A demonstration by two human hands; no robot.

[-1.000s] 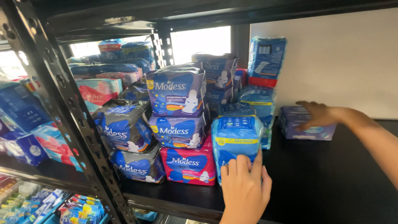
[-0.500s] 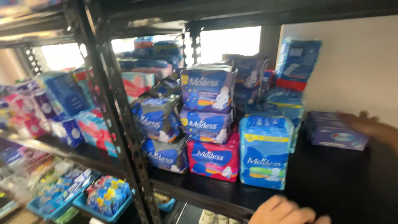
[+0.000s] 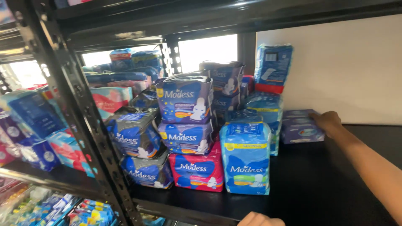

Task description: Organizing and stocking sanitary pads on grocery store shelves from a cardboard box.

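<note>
1. Shelf (image 3: 335,196) of black metal is filling the view; packs of pads are standing and lying stacked on its dark board.
2. Right hand (image 3: 328,123) is reaching in from the right edge, arm stretched across the board, and is resting on the right end of a flat purple pack (image 3: 299,129).
3. Purple pack is lying on the board near the white back wall (image 3: 335,67), just right of the stacks. It is sitting under and to the left of the fingers; most of its face is showing clear of the hand.
4. Grip state: fingers are curling over the pack's right edge and touching it, but whether they are clamping it or only lying on it I cannot tell.
5. Left hand (image 3: 259,219) is showing only as knuckles at the bottom edge, in front of the shelf's front lip. It is touching no pack; whether it is clenched or loose I cannot tell.
6. Light blue pack (image 3: 246,157) is standing upright at the front, nearest above the left hand and well apart from the purple pack.
7. Pink pack (image 3: 197,169) is lying just left of the blue one, carrying two dark blue packs (image 3: 184,119) stacked on it.
8. Shelf post (image 3: 75,109) with holes is slanting across the left side.
</note>
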